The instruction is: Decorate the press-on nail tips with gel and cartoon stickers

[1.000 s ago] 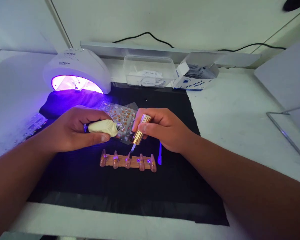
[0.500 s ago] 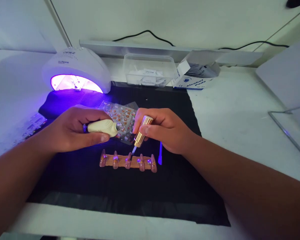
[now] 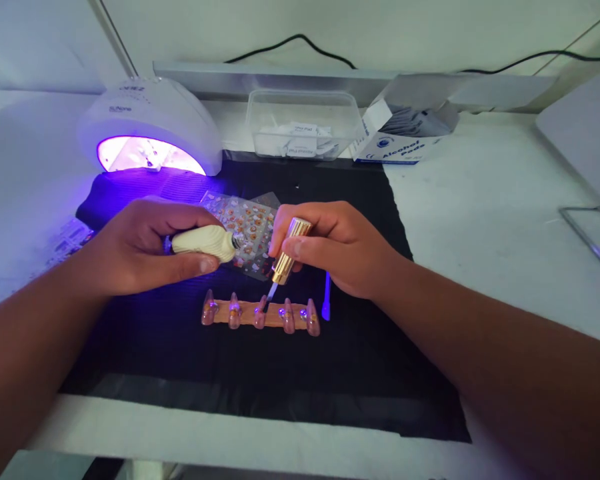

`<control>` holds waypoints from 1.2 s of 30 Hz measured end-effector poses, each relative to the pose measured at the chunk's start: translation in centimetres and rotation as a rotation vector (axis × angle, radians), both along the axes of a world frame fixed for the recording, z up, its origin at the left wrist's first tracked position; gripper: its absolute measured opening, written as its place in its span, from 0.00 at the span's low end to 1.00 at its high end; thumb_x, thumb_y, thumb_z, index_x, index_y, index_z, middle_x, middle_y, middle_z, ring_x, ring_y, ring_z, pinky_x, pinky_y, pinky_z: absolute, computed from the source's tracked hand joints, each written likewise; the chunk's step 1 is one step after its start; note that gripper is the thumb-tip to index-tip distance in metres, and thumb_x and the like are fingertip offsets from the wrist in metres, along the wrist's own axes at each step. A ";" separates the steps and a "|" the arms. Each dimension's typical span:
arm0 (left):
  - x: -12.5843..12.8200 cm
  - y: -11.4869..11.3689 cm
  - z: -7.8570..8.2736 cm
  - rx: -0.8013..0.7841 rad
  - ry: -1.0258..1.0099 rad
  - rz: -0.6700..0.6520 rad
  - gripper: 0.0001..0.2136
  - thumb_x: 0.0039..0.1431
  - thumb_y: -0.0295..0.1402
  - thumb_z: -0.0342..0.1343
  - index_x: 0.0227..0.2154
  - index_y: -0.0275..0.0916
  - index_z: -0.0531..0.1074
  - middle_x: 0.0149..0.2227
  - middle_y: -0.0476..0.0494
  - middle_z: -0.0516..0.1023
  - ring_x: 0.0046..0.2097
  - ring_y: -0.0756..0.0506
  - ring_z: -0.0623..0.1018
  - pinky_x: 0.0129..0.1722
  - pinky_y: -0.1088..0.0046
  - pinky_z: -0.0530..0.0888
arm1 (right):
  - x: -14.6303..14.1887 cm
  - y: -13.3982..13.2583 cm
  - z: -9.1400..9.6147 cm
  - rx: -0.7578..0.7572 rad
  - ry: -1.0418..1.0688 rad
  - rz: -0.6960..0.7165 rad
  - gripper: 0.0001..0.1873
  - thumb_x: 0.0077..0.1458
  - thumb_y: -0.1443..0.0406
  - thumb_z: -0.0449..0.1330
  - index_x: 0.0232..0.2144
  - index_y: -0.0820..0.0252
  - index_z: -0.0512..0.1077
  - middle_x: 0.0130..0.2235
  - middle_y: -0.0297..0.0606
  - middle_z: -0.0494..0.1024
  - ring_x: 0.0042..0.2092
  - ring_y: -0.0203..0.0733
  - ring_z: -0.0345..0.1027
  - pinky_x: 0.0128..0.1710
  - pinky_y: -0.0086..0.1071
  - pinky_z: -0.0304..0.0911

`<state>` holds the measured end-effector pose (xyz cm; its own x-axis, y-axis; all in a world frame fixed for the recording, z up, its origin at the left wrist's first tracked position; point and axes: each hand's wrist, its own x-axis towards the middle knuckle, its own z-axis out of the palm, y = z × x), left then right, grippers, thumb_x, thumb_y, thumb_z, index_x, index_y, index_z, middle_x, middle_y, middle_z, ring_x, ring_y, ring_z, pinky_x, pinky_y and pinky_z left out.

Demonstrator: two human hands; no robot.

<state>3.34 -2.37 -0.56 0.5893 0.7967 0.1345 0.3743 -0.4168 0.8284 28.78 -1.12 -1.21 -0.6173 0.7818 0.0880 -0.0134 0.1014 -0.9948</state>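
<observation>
My left hand (image 3: 150, 247) is closed around a cream, ridged nail polish bottle (image 3: 205, 243), tilted on its side with its uncapped neck pointing right. Between the thumb and fingers of my right hand (image 3: 335, 247) is the gold-capped nail polish brush (image 3: 291, 250), slanting down and left. Its bristles touch or hover just over the middle of several pinkish, pointed press-on nails (image 3: 260, 313); contact is hard to tell. The nails stand in a row across a tan strip (image 3: 247, 313), with small shiny beads on them or beside them.
A lit white nail lamp (image 3: 155, 120) stands back left. Behind the hands lie sticker sheets (image 3: 253, 230); a blue-looking stick (image 3: 327, 300) is by my right hand. A clear tub (image 3: 303, 123) and an alcohol pads box (image 3: 405, 137) stand at the back of the black mat (image 3: 250, 380).
The view has shifted slightly, so the background sits higher in the picture. Both hands keep their grips, and the brush tip stays at the middle nail.
</observation>
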 end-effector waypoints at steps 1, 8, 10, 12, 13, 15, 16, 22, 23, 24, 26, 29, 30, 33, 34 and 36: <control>0.0 0.0 0.0 0.002 -0.006 0.001 0.06 0.57 0.30 0.64 0.36 0.35 0.79 0.27 0.50 0.79 0.27 0.52 0.73 0.26 0.81 0.69 | 0.0 0.0 0.0 -0.006 0.016 -0.007 0.07 0.51 0.68 0.60 0.22 0.61 0.71 0.23 0.30 0.72 0.25 0.30 0.64 0.24 0.26 0.60; 0.1 -0.2 0.3 -0.011 -0.005 0.052 0.06 0.55 0.30 0.65 0.36 0.34 0.80 0.26 0.49 0.79 0.27 0.52 0.73 0.27 0.81 0.70 | -0.1 -0.6 0.1 0.010 0.016 0.008 0.10 0.54 0.65 0.60 0.21 0.60 0.70 0.23 0.29 0.70 0.25 0.31 0.62 0.24 0.27 0.59; 0.1 -0.2 0.3 -0.006 -0.004 0.056 0.07 0.55 0.30 0.65 0.36 0.34 0.80 0.26 0.49 0.79 0.27 0.52 0.73 0.26 0.81 0.70 | -0.1 -0.6 0.1 0.046 -0.024 0.019 0.11 0.55 0.65 0.60 0.21 0.60 0.69 0.23 0.29 0.69 0.25 0.31 0.62 0.25 0.27 0.58; 0.2 -0.1 0.3 -0.005 -0.017 0.051 0.06 0.55 0.30 0.65 0.35 0.34 0.80 0.26 0.50 0.79 0.26 0.52 0.72 0.25 0.82 0.69 | 0.0 -0.5 0.0 0.069 -0.029 0.013 0.11 0.55 0.66 0.60 0.22 0.60 0.69 0.23 0.29 0.69 0.25 0.31 0.62 0.25 0.28 0.58; 0.2 -0.1 0.3 -0.010 -0.024 0.049 0.06 0.55 0.29 0.65 0.35 0.34 0.80 0.26 0.50 0.79 0.26 0.53 0.72 0.26 0.82 0.69 | 0.0 -0.4 -0.1 0.075 -0.023 0.003 0.10 0.55 0.66 0.60 0.22 0.60 0.69 0.23 0.29 0.69 0.25 0.31 0.62 0.25 0.28 0.59; 0.3 -0.1 0.3 -0.022 -0.045 0.041 0.06 0.54 0.28 0.66 0.35 0.35 0.80 0.26 0.51 0.79 0.27 0.53 0.72 0.26 0.83 0.69 | 0.0 -0.2 -0.2 0.060 -0.003 -0.020 0.10 0.54 0.67 0.60 0.22 0.60 0.70 0.23 0.30 0.71 0.25 0.31 0.63 0.25 0.28 0.59; 0.3 -0.1 0.4 -0.027 -0.051 0.037 0.06 0.54 0.28 0.65 0.35 0.35 0.80 0.27 0.51 0.79 0.27 0.53 0.72 0.26 0.84 0.69 | 0.0 -0.1 -0.2 0.042 0.014 -0.032 0.09 0.54 0.67 0.60 0.22 0.60 0.71 0.23 0.30 0.71 0.25 0.31 0.64 0.25 0.27 0.59; 0.2 -0.1 0.3 -0.024 -0.025 0.028 0.04 0.55 0.28 0.65 0.34 0.35 0.79 0.26 0.52 0.78 0.27 0.53 0.72 0.27 0.83 0.69 | -0.1 0.4 -0.4 -0.034 0.223 -0.151 0.09 0.53 0.65 0.63 0.22 0.60 0.73 0.24 0.30 0.72 0.24 0.30 0.64 0.24 0.27 0.60; 0.2 -0.1 0.2 -0.025 -0.017 0.021 0.04 0.56 0.29 0.64 0.35 0.35 0.79 0.26 0.52 0.78 0.27 0.53 0.72 0.27 0.83 0.69 | -0.1 0.5 -0.5 -0.031 0.245 -0.178 0.09 0.53 0.64 0.64 0.22 0.60 0.73 0.24 0.30 0.73 0.24 0.30 0.64 0.24 0.27 0.61; 0.1 -0.1 0.2 -0.028 -0.012 0.012 0.05 0.56 0.29 0.64 0.35 0.35 0.79 0.26 0.51 0.78 0.27 0.53 0.72 0.27 0.82 0.69 | -0.1 0.5 -0.5 -0.027 0.260 -0.203 0.10 0.52 0.63 0.65 0.22 0.60 0.74 0.24 0.30 0.73 0.24 0.30 0.64 0.24 0.27 0.61; 0.1 -0.1 0.0 -0.039 -0.013 -0.007 0.05 0.57 0.30 0.64 0.35 0.35 0.79 0.26 0.51 0.77 0.27 0.52 0.72 0.26 0.81 0.69 | 0.0 0.7 -0.7 -0.015 0.284 -0.238 0.11 0.52 0.60 0.66 0.23 0.59 0.74 0.23 0.30 0.73 0.24 0.31 0.64 0.24 0.27 0.61; 0.3 0.0 -0.1 -0.049 -0.029 -0.027 0.05 0.58 0.30 0.62 0.35 0.35 0.78 0.26 0.51 0.76 0.27 0.53 0.71 0.26 0.82 0.68 | 0.1 0.6 -1.2 0.003 0.318 -0.259 0.12 0.53 0.58 0.67 0.25 0.59 0.76 0.23 0.30 0.73 0.24 0.31 0.64 0.24 0.26 0.61; 0.3 0.0 -0.1 -0.050 -0.029 -0.034 0.05 0.58 0.30 0.62 0.35 0.35 0.78 0.26 0.51 0.76 0.27 0.53 0.71 0.26 0.82 0.68 | 0.1 0.6 -1.3 0.014 0.332 -0.270 0.12 0.53 0.58 0.67 0.26 0.60 0.76 0.23 0.30 0.73 0.25 0.30 0.64 0.25 0.26 0.61; 0.6 0.1 -0.1 -0.055 -0.032 -0.046 0.06 0.58 0.32 0.61 0.35 0.34 0.78 0.27 0.49 0.77 0.27 0.52 0.72 0.26 0.81 0.69 | 0.2 0.4 -1.6 0.058 0.377 -0.332 0.12 0.53 0.56 0.68 0.27 0.59 0.77 0.23 0.29 0.75 0.24 0.29 0.64 0.25 0.25 0.61; 0.8 0.1 -0.1 -0.056 -0.042 -0.045 0.07 0.57 0.33 0.61 0.35 0.33 0.78 0.27 0.49 0.77 0.27 0.52 0.72 0.26 0.81 0.69 | 0.2 0.3 -1.5 0.070 0.367 -0.361 0.12 0.53 0.56 0.67 0.27 0.59 0.77 0.24 0.29 0.75 0.24 0.29 0.64 0.25 0.26 0.61; 1.0 0.2 -0.2 -0.039 -0.074 -0.040 0.08 0.56 0.35 0.62 0.33 0.33 0.78 0.26 0.49 0.77 0.26 0.52 0.72 0.25 0.81 0.69 | 0.3 0.1 -1.0 0.120 0.363 -0.429 0.13 0.52 0.55 0.67 0.26 0.58 0.78 0.24 0.30 0.76 0.23 0.30 0.64 0.25 0.27 0.61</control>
